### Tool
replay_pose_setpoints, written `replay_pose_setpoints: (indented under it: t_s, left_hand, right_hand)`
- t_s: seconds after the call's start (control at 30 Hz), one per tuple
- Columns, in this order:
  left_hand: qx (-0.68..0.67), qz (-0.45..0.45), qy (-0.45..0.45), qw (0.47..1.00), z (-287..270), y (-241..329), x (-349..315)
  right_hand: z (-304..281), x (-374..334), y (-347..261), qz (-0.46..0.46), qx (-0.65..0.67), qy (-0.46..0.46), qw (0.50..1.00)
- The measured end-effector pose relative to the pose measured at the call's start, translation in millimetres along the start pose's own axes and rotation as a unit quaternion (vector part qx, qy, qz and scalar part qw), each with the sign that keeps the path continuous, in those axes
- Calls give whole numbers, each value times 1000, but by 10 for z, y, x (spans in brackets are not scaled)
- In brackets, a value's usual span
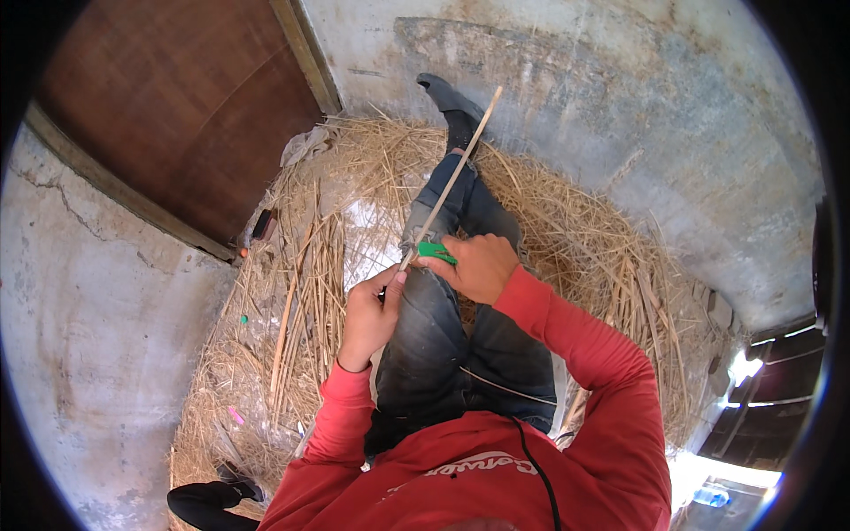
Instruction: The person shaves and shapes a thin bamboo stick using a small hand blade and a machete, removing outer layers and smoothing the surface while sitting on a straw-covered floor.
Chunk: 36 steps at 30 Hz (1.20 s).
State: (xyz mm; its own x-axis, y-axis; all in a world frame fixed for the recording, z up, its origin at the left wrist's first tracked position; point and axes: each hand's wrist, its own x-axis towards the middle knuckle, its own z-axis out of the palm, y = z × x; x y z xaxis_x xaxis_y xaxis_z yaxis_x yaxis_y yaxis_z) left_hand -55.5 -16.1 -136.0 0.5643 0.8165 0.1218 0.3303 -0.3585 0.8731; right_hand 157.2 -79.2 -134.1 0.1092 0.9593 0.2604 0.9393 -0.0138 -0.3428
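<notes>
My left hand [372,314] is closed around the near end of a long, thin, pale wooden stick [455,177], which looks like split cane. The stick slants up and away over my jeans-clad legs [434,323]. My right hand [485,268] grips a green-handled cutter [436,252] against the stick, just beyond my left fingers. Its blade is too small to make out. Both hands work above my knees, close together.
Loose straw and shavings [567,230] cover the floor around my legs. Bundled sticks lie to the left [305,301] and right [637,288]. Concrete walls [637,97] and a brown door panel [186,115] enclose the space. A dark limb [208,503] shows at the lower left.
</notes>
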Motion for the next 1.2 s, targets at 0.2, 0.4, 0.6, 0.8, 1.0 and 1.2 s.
replay_pose_setpoints:
  t_s: [0.2, 0.4, 0.6, 0.8, 1.0, 1.2]
  left_hand:
    - [-1, 7, -3, 1000, 18, -36, -3]
    - [-12, 29, 5, 1000, 66, -73, -10]
    - [-13, 14, -10, 1000, 67, -36, -7]
    - [-8, 10, -11, 1000, 80, -52, -13]
    - [-9, 9, -12, 1000, 79, -34, -17]
    - [-11, 18, -7, 1000, 90, -62, -22]
  right_hand:
    - [-9, -23, 10, -4, 4, 2, 1000]
    - [-16, -54, 27, -3, 5, 3, 1000]
    - [0, -79, 59, -5, 3, 2, 1000]
    - [18, -97, 76, -5, 5, 5, 1000]
    - [7, -106, 58, 0, 2, 5, 1000]
    - [5, -112, 54, -4, 0, 13, 1000]
